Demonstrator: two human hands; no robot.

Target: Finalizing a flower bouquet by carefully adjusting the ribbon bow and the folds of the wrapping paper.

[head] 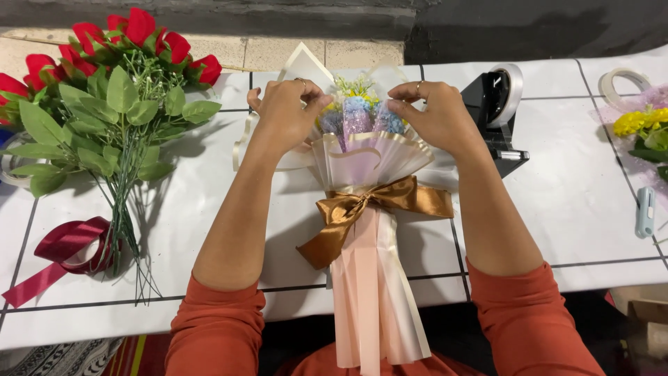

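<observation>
Pink-wrapped bouquet (362, 153) pinched by left hand (289, 111), right hand (431, 115).

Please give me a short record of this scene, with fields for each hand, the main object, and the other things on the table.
left hand: touching the bouquet's wrapping, left side
right hand: touching the wrapping, right side
bouquet: pink paper, gold ribbon bow, lying on the white table
left of it: red flowers, dark red ribbon
right of it: black tape dispenser

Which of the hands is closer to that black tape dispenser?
The right hand: it sits at the bouquet top, just beside the black tape dispenser. The left hand is on the bouquet's far side.
</observation>
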